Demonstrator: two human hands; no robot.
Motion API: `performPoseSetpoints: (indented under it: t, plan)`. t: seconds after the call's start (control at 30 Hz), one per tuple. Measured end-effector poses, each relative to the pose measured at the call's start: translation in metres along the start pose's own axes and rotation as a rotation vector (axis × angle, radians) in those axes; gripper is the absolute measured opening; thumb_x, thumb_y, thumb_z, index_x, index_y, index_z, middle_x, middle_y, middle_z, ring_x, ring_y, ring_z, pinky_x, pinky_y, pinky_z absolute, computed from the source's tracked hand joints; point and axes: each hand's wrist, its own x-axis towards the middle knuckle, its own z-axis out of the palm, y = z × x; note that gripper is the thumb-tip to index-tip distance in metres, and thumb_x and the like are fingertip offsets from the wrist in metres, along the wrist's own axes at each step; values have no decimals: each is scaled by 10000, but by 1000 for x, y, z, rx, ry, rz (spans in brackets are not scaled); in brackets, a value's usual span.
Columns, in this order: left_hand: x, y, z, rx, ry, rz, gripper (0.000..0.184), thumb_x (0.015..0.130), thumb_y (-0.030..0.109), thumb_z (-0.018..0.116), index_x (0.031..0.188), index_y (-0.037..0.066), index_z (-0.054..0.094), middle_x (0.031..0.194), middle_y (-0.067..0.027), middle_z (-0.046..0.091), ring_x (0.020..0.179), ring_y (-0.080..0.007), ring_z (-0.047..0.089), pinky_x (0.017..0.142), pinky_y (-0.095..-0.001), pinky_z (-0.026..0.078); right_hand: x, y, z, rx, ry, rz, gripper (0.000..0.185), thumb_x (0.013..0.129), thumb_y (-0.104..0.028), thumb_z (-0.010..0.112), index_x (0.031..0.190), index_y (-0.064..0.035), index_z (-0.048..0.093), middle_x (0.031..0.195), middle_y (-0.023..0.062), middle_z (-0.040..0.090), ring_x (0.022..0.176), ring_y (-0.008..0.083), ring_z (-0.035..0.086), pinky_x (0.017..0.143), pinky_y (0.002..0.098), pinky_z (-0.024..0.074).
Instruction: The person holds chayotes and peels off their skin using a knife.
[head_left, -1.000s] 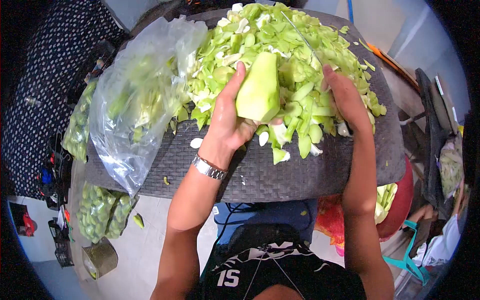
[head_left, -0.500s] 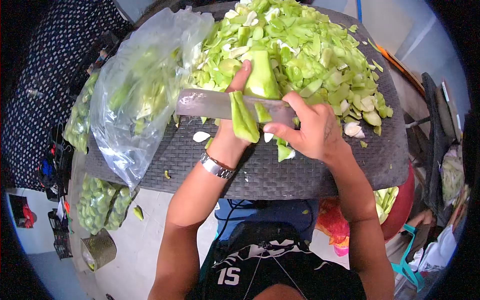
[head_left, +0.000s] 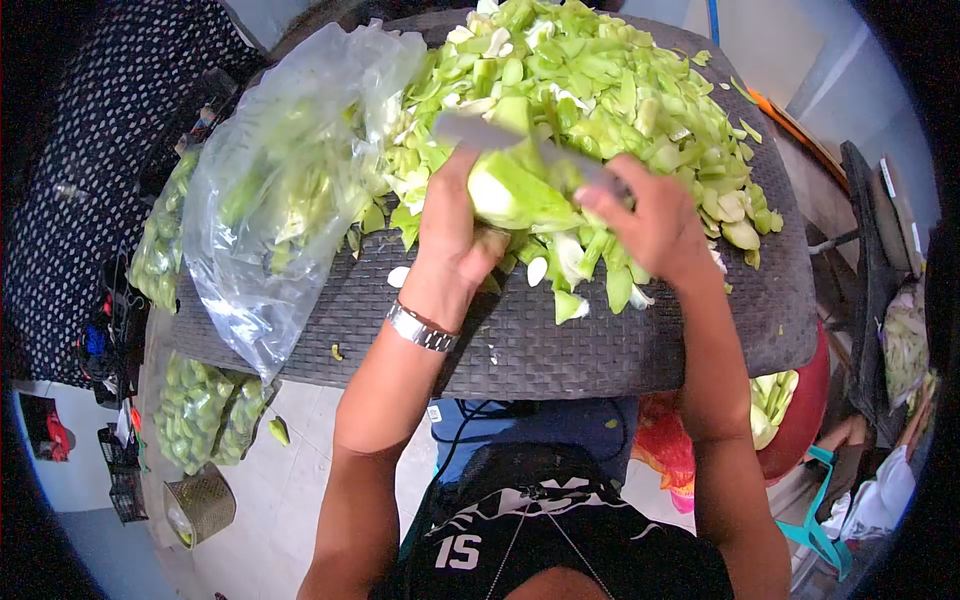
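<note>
My left hand (head_left: 450, 225), with a metal watch on its wrist, is wrapped round a pale green peeled vegetable (head_left: 515, 190). A wide-bladed knife (head_left: 482, 131), blurred by motion, lies across the upper part of the vegetable. Its handle is in my right hand (head_left: 645, 215), whose fingers are closed and also blurred. Behind both hands rises a large heap of green and white slices (head_left: 640, 90) on the dark woven table (head_left: 400, 330). A few loose pieces lie near the vegetable.
A clear plastic bag (head_left: 270, 210) with green pieces rests on the table's left side. Filled bags (head_left: 190, 410) and a metal tin (head_left: 200, 505) stand on the floor at left. At lower right are a red basin (head_left: 805, 400) and a turquoise frame (head_left: 820, 520).
The knife came down across the vegetable with a cut slice on its blade, then moved back up over it. My left hand has tilted the vegetable, and that slice is off the blade.
</note>
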Motion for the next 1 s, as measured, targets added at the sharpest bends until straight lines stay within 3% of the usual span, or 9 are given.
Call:
performPoseSetpoints:
  t: [0.13,0.23,0.37,0.43,0.53,0.73,0.83,0.87,1.0]
  plan:
    - [1,10,-12,-111,-284,-129,471,1055,469,535,1319,84,598,1172,-94,697,997,-256,700,884,-421,592,17,37,-16,155,81,261,454,996,-421,651,942,29,630,691,126,508,660,169,441,649,338,438]
    - [7,-1,-3,-161,-54,-42,478,1058,476,530,1325,85,591,1152,-135,705,1010,-285,703,828,-463,582,17,30,-5,238,118,202,560,949,-568,658,894,-11,663,726,230,647,683,365,651,655,434,505]
    - [8,-10,-7,-151,31,49,511,1035,499,564,1306,67,608,1158,-133,711,1020,-275,703,913,-456,571,-3,-16,1,172,-36,-38,514,903,-531,733,943,-26,643,675,173,635,620,333,661,602,425,515]
    - [-5,-1,1,-207,-171,-76,444,1003,474,612,1213,87,664,1046,-118,732,949,-283,717,889,-433,587,-12,-29,4,110,-57,-212,467,883,-442,789,1010,-22,631,694,142,624,621,272,660,594,383,509]
    - [-3,-8,2,-139,-145,-52,461,1009,468,596,1259,83,642,1073,-120,727,955,-282,718,884,-429,594,-13,-26,10,122,2,-278,502,834,-453,836,1033,-36,639,682,145,638,625,338,684,569,391,519]
    - [-2,-13,0,-60,-156,-37,502,1024,472,567,1328,74,595,1101,-122,717,940,-259,721,842,-412,606,-14,-25,8,58,10,-313,510,839,-472,826,1039,-40,643,686,138,637,612,328,673,574,386,516]
    - [-5,-14,5,28,-121,-40,493,1045,472,536,1316,63,584,1085,-121,710,880,-247,720,741,-404,613,-8,-10,5,-5,78,-248,492,857,-465,809,1050,-44,643,679,136,626,607,337,656,570,395,500]
    - [-6,-15,3,80,-119,-60,489,1039,480,536,1307,76,593,1065,-120,715,843,-256,720,700,-422,612,-2,-6,0,78,54,-82,549,888,-597,719,965,-59,641,648,196,633,642,394,694,581,463,522]
    - [-8,-15,10,120,-124,-96,512,1045,522,491,1282,81,598,972,-99,707,750,-261,704,583,-426,583,13,17,-18,220,98,129,541,943,-537,667,914,2,631,682,212,618,643,326,632,646,435,492]
